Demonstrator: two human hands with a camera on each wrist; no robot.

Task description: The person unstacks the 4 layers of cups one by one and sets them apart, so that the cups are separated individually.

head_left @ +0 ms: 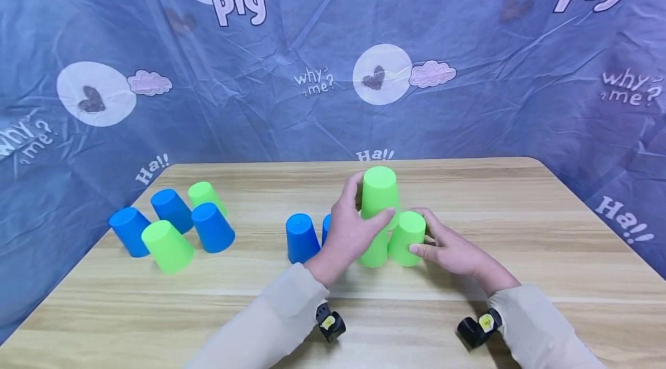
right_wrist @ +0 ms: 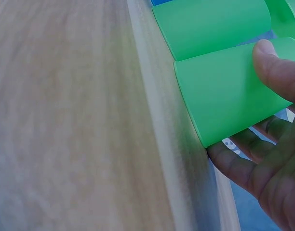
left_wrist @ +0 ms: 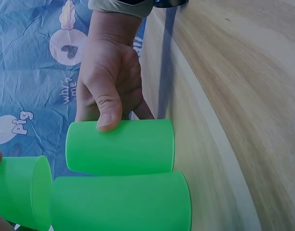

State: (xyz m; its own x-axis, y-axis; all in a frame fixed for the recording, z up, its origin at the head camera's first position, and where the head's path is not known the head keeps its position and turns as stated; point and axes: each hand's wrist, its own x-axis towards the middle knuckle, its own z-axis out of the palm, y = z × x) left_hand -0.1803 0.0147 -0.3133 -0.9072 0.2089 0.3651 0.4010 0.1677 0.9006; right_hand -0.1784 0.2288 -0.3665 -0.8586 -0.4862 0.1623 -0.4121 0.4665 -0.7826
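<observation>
My left hand (head_left: 346, 227) holds an upside-down green cup (head_left: 378, 189) high, thumb on its near side and fingers round the far side. Right under it stands a second green cup (head_left: 373, 254), base up on the table; whether the two touch I cannot tell. Close on its right is a third green cup (head_left: 407, 239), also upside down. My right hand (head_left: 452, 247) grips that one from the right, its thumb (right_wrist: 273, 67) on the cup's near side. Beside my left hand is a blue cup (head_left: 302, 239), with another blue cup (head_left: 325, 227) mostly hidden behind the hand.
On the left of the wooden table (head_left: 250, 311) stands a group of upturned cups, among them a blue cup (head_left: 213, 228) and a green cup (head_left: 167, 246). A printed blue cloth (head_left: 291, 120) hangs behind the table's back edge.
</observation>
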